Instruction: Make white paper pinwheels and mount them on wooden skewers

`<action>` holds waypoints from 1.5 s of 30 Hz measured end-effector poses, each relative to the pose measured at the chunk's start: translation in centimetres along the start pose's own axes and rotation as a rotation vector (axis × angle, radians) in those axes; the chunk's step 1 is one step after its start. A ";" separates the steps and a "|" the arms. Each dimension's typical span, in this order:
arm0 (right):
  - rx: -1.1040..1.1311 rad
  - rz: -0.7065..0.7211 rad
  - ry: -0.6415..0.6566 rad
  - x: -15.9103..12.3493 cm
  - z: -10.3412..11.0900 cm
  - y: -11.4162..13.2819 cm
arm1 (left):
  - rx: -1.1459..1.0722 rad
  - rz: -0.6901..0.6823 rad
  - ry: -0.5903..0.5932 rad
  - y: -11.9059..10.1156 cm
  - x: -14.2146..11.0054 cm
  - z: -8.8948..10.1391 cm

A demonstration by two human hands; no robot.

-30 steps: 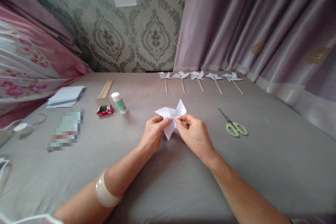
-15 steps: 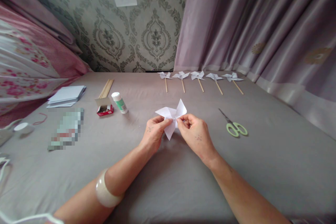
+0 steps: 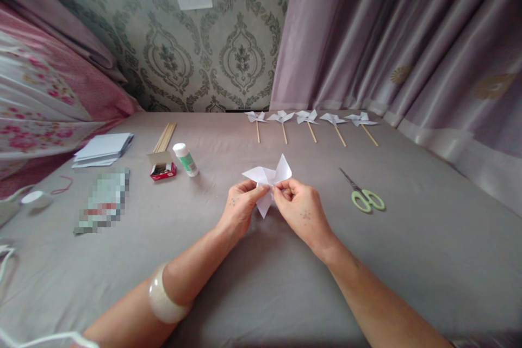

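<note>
Between my hands, above the grey cloth, is a white paper pinwheel (image 3: 265,175) with its pointed blades folded in. My left hand (image 3: 241,201) pinches its left side, the thumb lying close to the centre. My right hand (image 3: 299,202) is closed at the centre and right side, thumb and forefinger tips together there. Whether a small pin sits between those fingertips cannot be made out. The right fingers cover part of the lower and right blades. No stick shows on this pinwheel.
Several finished pinwheels on sticks (image 3: 308,118) lie along the back. Green-handled scissors (image 3: 367,200) rest at right. To the left are a glue stick (image 3: 186,161), a small red box (image 3: 163,172), wooden sticks (image 3: 165,137), a paper stack (image 3: 101,148) and a blurred packet (image 3: 104,198).
My right hand has shifted slightly left over the pinwheel's centre, covering more of the lower blade. The upper blade has tilted a little to the right. My left hand keeps its hold.
</note>
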State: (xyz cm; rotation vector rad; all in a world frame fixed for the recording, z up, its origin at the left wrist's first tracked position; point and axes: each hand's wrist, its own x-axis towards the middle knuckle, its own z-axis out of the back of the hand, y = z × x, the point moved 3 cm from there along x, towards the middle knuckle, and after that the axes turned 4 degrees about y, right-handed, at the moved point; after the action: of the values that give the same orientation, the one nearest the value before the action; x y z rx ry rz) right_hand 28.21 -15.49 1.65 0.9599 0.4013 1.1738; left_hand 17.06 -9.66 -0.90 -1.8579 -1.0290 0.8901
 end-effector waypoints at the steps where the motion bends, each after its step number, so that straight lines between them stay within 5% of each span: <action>1: -0.002 -0.001 -0.004 0.0 0.0 0.0 | 0.000 0.001 0.003 0.0 0.0 0.0; 45: 0.017 -0.014 0.007 0.0 -0.2 -0.3 | 0.106 -0.069 0.033 0.0 -0.2 -0.1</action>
State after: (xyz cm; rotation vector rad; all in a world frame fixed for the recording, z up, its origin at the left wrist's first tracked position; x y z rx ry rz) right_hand 28.22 -15.43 1.31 0.9663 0.4233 1.1624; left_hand 17.09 -9.91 -0.81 -1.7332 -1.0002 0.8542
